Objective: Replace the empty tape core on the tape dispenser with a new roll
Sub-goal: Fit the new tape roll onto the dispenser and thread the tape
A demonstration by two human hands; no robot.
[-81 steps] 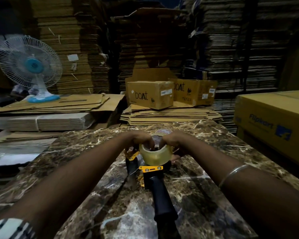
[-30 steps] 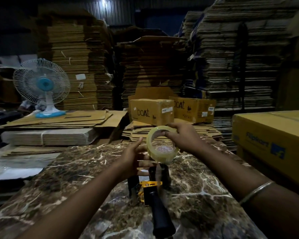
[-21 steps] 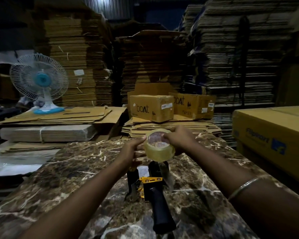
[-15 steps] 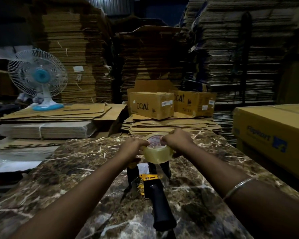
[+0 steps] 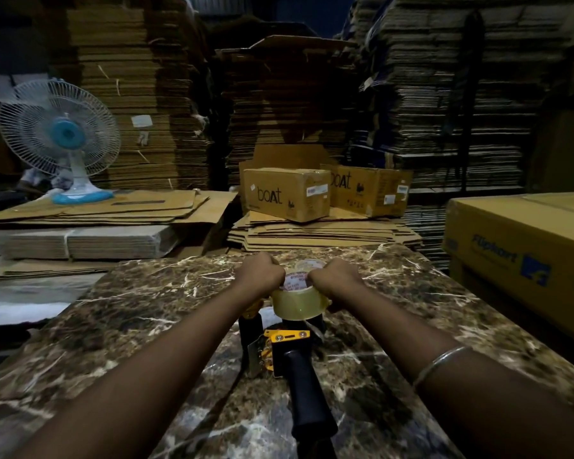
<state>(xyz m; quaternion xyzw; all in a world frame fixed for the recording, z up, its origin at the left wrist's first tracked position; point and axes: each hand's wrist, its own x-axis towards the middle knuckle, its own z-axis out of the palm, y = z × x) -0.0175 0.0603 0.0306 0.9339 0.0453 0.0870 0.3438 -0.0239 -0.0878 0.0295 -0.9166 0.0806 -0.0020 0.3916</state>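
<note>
Seating of the new tape roll (image 5: 298, 301) appears to be the step in hand. We see the roll lying flat, its printed core facing up, directly above the head of the tape dispenser (image 5: 287, 351), which rests on the marble table (image 5: 139, 313) with its black handle pointing toward the person.

1. Left hand (image 5: 259, 274): fingers curled over the roll's left rim, gripping it.
2. Right hand (image 5: 335, 276): fingers curled over the right rim, gripping it likewise.

We judge that the 2 hands take opposite sides so that downward pressure stays even and the roll goes on square, not cocked. The dispenser lies on the table presumably so the surface takes the push, leaving both hands available for the roll.

We cannot tell whether the roll is fully seated; the hub is hidden beneath it. The loose tape end has not yet been threaded toward the yellow blade guard, as far as we can see.

Stacked cardboard, boAt cartons (image 5: 287, 193) and a fan (image 5: 58, 134) stand behind the table.
</note>
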